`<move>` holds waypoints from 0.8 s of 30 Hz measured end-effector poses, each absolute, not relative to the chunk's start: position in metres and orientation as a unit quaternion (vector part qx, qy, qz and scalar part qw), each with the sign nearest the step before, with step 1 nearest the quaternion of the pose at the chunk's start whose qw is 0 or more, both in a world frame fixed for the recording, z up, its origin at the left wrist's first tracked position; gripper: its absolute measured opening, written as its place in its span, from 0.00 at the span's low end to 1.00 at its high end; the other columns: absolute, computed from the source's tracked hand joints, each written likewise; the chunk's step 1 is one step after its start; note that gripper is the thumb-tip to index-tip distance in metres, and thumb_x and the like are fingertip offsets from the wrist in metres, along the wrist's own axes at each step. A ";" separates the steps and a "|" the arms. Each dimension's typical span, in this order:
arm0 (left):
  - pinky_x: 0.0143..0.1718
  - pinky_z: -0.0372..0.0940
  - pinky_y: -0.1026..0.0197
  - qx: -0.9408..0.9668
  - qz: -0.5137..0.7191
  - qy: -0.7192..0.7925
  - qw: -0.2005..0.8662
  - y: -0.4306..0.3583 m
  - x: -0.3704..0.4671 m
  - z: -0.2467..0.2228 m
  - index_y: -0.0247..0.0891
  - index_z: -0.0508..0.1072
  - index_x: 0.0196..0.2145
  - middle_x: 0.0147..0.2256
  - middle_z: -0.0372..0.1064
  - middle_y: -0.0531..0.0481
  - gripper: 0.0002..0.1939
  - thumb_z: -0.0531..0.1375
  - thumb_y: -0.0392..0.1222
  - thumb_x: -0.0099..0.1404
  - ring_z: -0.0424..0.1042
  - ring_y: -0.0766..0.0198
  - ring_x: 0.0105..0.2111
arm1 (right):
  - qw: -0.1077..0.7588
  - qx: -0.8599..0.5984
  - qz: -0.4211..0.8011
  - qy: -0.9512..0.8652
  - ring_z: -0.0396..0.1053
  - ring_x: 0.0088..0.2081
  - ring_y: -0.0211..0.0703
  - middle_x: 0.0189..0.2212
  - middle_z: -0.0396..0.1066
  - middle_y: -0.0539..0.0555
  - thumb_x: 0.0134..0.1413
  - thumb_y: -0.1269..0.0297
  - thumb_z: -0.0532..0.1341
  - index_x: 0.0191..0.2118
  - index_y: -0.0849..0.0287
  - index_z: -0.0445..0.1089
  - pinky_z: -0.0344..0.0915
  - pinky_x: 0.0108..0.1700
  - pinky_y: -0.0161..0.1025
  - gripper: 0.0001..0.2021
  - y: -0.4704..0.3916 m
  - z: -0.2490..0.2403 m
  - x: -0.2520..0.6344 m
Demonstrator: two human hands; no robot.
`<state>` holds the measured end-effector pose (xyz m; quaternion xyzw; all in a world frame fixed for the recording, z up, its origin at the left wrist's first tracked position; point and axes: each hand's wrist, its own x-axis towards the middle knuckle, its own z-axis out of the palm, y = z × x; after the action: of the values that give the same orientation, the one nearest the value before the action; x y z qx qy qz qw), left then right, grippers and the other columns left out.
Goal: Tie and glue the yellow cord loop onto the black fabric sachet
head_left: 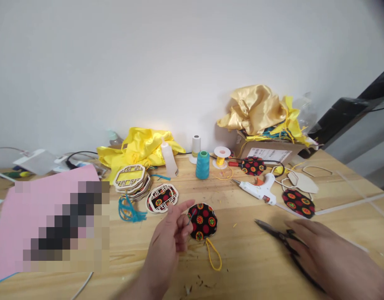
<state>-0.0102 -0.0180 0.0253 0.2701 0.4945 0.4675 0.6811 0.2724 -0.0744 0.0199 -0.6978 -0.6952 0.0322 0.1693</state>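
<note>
My left hand (173, 233) is closed in a pinch on a thin teal thread (193, 214), with the index finger pointing forward. Just right of it lies a black fabric piece (204, 223) with red and orange flower dots. A yellow cord loop (214, 256) extends from its near edge. My right hand (320, 250), slightly blurred, is closed over the handles of black scissors (282, 236); their blades point to the far left, low over the wooden table. To the left of the fabric piece, a cut-out wooden frame (163, 198) rests on similar dotted fabric.
Beyond my hands stand a teal thread cone (202, 165), a yellow cord spool (222, 156) and a clear bottle (169, 159). A white glue gun (260, 191) lies near the scissors. Stacked wooden frames (129, 179), teal tassels (131, 209) and a pink sheet (57, 187) are left; a cardboard box (263, 152) stands back right.
</note>
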 end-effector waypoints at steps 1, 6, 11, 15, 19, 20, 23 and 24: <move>0.17 0.39 0.70 0.281 0.466 0.494 0.678 -0.020 -0.009 0.026 0.37 0.71 0.46 0.19 0.48 0.59 0.29 0.51 0.62 0.58 0.43 0.73 0.18 | 0.197 -0.689 0.080 -0.692 0.71 0.38 0.52 0.39 0.73 0.57 0.50 0.59 0.56 0.37 0.54 0.73 0.68 0.38 0.45 0.11 -0.069 0.025 0.255; 0.18 0.42 0.69 0.360 0.452 0.491 0.652 -0.029 -0.005 0.028 0.39 0.68 0.49 0.20 0.50 0.58 0.29 0.49 0.61 0.60 0.45 0.72 0.19 | 0.344 -0.579 0.436 -0.597 0.68 0.30 0.40 0.29 0.72 0.52 0.48 0.62 0.60 0.37 0.57 0.73 0.65 0.32 0.35 0.10 -0.038 0.041 0.165; 0.19 0.46 0.67 0.408 0.444 0.495 0.625 -0.035 -0.008 0.026 0.40 0.68 0.50 0.21 0.53 0.56 0.27 0.47 0.59 0.62 0.50 0.70 0.20 | 0.384 -0.520 0.525 -0.554 0.62 0.26 0.35 0.22 0.66 0.47 0.43 0.66 0.63 0.37 0.58 0.74 0.60 0.29 0.32 0.11 -0.024 0.038 0.134; 0.19 0.47 0.66 0.427 0.438 0.491 0.621 -0.037 -0.009 0.024 0.38 0.69 0.49 0.20 0.55 0.55 0.26 0.47 0.58 0.63 0.51 0.69 0.21 | 0.396 -0.521 0.509 -0.560 0.64 0.28 0.36 0.24 0.67 0.49 0.45 0.69 0.61 0.26 0.60 0.73 0.60 0.31 0.33 0.03 -0.021 0.038 0.133; 0.19 0.47 0.67 0.398 0.417 0.485 0.657 -0.035 -0.008 0.030 0.39 0.71 0.47 0.22 0.62 0.53 0.24 0.55 0.56 0.58 0.51 0.69 0.19 | 0.396 -0.529 0.474 -0.582 0.65 0.29 0.36 0.23 0.67 0.49 0.47 0.70 0.59 0.21 0.60 0.71 0.61 0.34 0.34 0.07 -0.018 0.041 0.136; 0.19 0.48 0.67 0.389 0.412 0.490 0.663 -0.034 -0.007 0.033 0.39 0.73 0.45 0.22 0.64 0.52 0.23 0.58 0.55 0.56 0.51 0.70 0.19 | 0.393 -0.530 0.468 -0.587 0.65 0.29 0.36 0.23 0.67 0.49 0.47 0.70 0.59 0.21 0.60 0.70 0.61 0.34 0.34 0.07 -0.018 0.041 0.137; 0.21 0.54 0.68 0.383 0.407 0.509 0.655 -0.032 -0.005 0.042 0.40 0.76 0.39 0.27 0.70 0.49 0.19 0.65 0.48 0.49 0.61 0.66 0.23 | 0.389 -0.545 0.450 -0.591 0.65 0.28 0.36 0.22 0.66 0.48 0.46 0.70 0.60 0.21 0.60 0.70 0.60 0.33 0.33 0.06 -0.016 0.043 0.139; 0.23 0.56 0.67 0.388 0.408 0.512 0.649 -0.031 -0.004 0.043 0.40 0.77 0.37 0.28 0.71 0.49 0.17 0.66 0.46 0.48 0.64 0.64 0.26 | 0.387 -0.550 0.443 -0.593 0.64 0.28 0.36 0.22 0.66 0.48 0.46 0.70 0.61 0.21 0.60 0.70 0.59 0.32 0.33 0.06 -0.016 0.043 0.139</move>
<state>-0.0044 -0.0312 0.0432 0.3884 0.5123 0.4076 0.6485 0.1385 -0.0159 0.0430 -0.5500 -0.5925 0.4432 0.3873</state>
